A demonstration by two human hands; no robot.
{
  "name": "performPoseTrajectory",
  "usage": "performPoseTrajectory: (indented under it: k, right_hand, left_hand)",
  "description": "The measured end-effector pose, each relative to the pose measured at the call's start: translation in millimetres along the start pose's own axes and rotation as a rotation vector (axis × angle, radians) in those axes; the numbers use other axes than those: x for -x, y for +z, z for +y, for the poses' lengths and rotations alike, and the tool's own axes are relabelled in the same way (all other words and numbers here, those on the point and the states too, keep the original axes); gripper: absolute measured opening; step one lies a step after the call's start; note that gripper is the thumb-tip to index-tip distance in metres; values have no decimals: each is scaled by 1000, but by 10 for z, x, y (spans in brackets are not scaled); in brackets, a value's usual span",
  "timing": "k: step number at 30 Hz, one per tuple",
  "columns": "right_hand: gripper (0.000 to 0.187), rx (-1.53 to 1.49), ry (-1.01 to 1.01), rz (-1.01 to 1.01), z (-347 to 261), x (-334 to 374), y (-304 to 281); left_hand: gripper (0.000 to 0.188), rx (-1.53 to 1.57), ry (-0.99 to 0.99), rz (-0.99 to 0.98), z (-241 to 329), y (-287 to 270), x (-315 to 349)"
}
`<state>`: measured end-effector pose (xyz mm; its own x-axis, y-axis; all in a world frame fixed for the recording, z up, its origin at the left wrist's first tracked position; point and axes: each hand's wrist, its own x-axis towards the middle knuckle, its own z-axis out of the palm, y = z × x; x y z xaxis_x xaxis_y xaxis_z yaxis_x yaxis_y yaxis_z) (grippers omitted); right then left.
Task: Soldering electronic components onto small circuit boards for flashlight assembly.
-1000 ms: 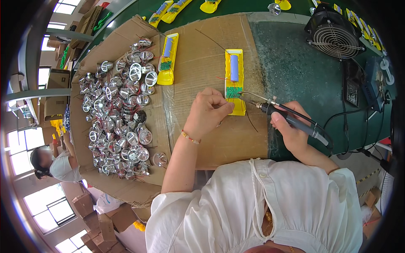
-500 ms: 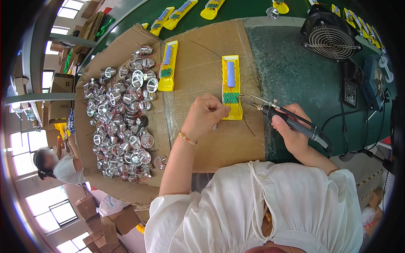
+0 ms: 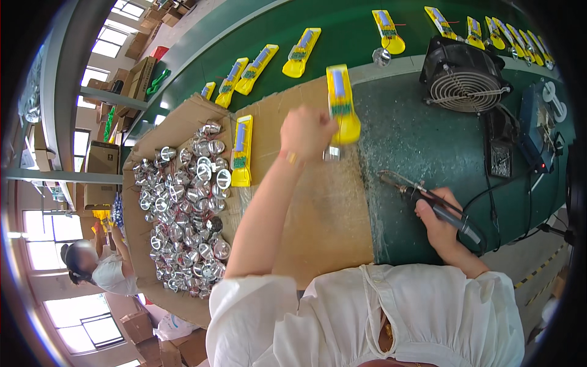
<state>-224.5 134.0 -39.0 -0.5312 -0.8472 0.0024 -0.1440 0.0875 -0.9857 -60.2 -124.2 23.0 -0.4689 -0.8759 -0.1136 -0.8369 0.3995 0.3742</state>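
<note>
My left hand (image 3: 306,133), a little blurred, is closed at the left edge of a yellow flashlight housing (image 3: 348,127). A blue-purple battery cell (image 3: 339,82) and a green circuit board (image 3: 341,110) sit inside that housing. Just below my fingers a small silver reflector (image 3: 332,153) hangs beside it. My right hand (image 3: 439,219) grips a soldering iron (image 3: 441,212), its tip pointing up and left over the green table. Another yellow housing (image 3: 243,153) with a cell and board lies left of my left hand, on the cardboard.
A cardboard box (image 3: 137,244) full of silver reflectors (image 3: 183,202) stands at left. Several yellow housings (image 3: 302,52) line the green surface at the back. A black fan (image 3: 465,79), a blue soldering station (image 3: 541,128) and cables are at right. Another person (image 3: 107,269) is at far left.
My left hand has carried the yellow housing away from me, off its spot on the cardboard. The soldering iron has drawn back from the board. The head view has shifted upward.
</note>
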Motion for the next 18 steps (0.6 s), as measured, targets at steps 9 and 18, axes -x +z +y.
performPoseTrajectory:
  k: [9,18]
  right_hand:
    - [16,-43,11,-107,-142,-134,-55]
    - [17,-82,85,-73,-54,-79,-22]
  left_hand:
    - [62,-40,172,581,-270,-145,-1705]
    - [63,120,14,227,-314,92,-322]
